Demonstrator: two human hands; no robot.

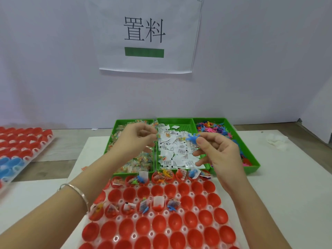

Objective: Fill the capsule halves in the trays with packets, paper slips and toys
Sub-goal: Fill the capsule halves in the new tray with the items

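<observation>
— While we held both hands above the three green plastic bins (233,170), what did our right hand (218,155) carry?
— Its fingers (203,141) were clamped on a small blue splayed toy figure (191,138), over the white paper slips (179,153).
— And our left hand (135,139)?
— It pinched a small clear packet (157,137). Nearer us, red plastic capsule halves (160,226) sat in a white tray (168,231) on the counter (278,194), some filled.

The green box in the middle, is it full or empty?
Mostly full. Paper slips cover the middle green bin except its bare far end.
</observation>
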